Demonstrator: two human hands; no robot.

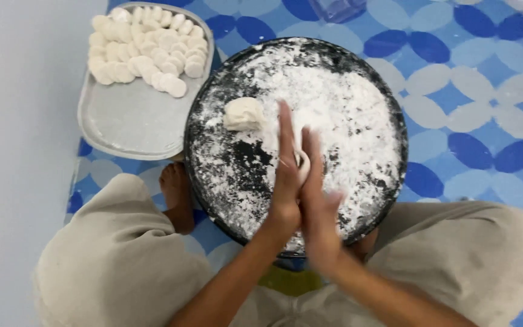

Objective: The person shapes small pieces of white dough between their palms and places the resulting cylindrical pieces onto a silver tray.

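- My left hand [287,172] and right hand [317,194] sit nearest me, palms pressed together around a small dough piece [302,165]; only its pale edge shows between them.
- I judge it light, soft and sticky, best cupped in flat palms, not pinched.
- A bigger dough lump [243,113] lies just left on the floured round black tray [213,91].
- Flattened dough discs [146,48] pile on the grey metal tray [134,124], over a blue patterned mat [473,79].

- The left hand [287,163] and right hand [317,197] press palm to palm around a small dough piece [302,165].
- Below them is a floured round black tray [388,115] with a dough lump [243,113] on it.
- A grey tray [134,121] of dough discs [146,48] lies beside it on a blue patterned mat [479,72].
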